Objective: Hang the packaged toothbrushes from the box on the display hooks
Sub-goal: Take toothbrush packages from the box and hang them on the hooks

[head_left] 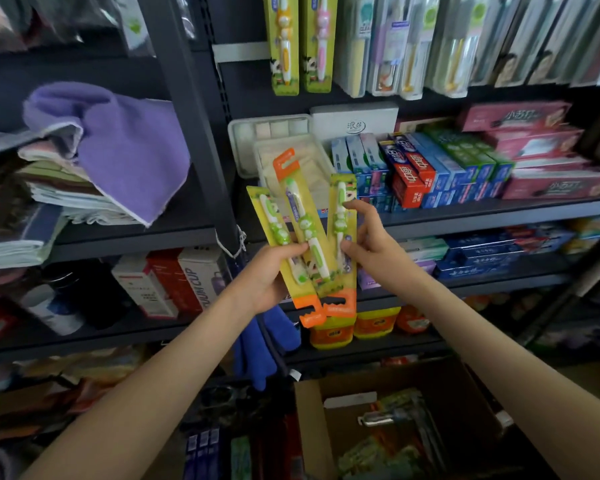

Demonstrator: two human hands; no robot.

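fingers [293, 249] of the left hand [262, 277] curl round the lower ends of three packaged toothbrushes [303, 223], fanned out in front of the shelves [465, 211] (two have their orange hang tabs pointing down). the right hand [373, 245] pinches the rightmost one between thumb and fingers. the cardboard box [309, 410] sits low, near and right, with more packs inside. hanging packs [300, 43] line the far top.

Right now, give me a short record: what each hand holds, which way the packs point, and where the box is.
left hand: grips left toothbrush pack and middle toothbrush pack
right hand: pinches right toothbrush pack
hang tabs: up on the middle one, down on the other two
cardboard box: open, below the hands, more packs inside
hung toothbrush packs: top row, overhead
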